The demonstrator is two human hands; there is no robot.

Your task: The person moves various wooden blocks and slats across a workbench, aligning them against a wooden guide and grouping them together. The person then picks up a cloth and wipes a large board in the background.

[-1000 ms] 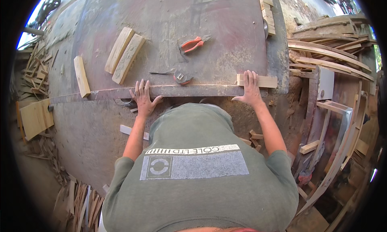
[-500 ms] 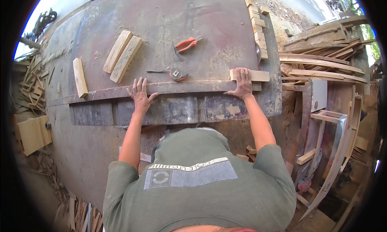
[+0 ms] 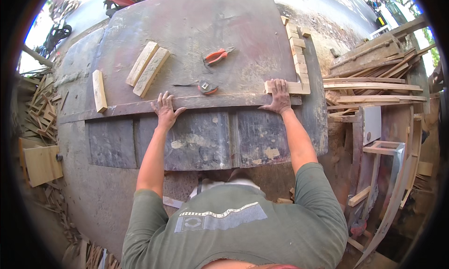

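My left hand [image 3: 166,111] rests with spread fingers on the long dark strip [image 3: 215,100] along the table's near edge. My right hand [image 3: 279,97] lies over the left part of a pale wooden block [image 3: 297,88], its fingers stretched across the top and its thumb out to the left. That block lies along the strip, its right end by the row of small wood blocks [image 3: 299,58]. Between my hands, a little farther off, are a tape measure [image 3: 207,87] and orange-handled pliers [image 3: 216,57]. A thin dark tool [image 3: 185,85] points left from the tape measure.
Two wood pieces [image 3: 152,70] lie side by side on the worn tabletop [image 3: 187,25], and a single stick [image 3: 99,91] lies farther left. Scrap wood [image 3: 35,105] is heaped at the left. Stacked planks [image 3: 374,84] and a wooden frame [image 3: 381,147] stand at the right.
The view has tilted up, so more of the table's front panel and the red vehicle beyond show. Both hands keep their places on the strip and the block.
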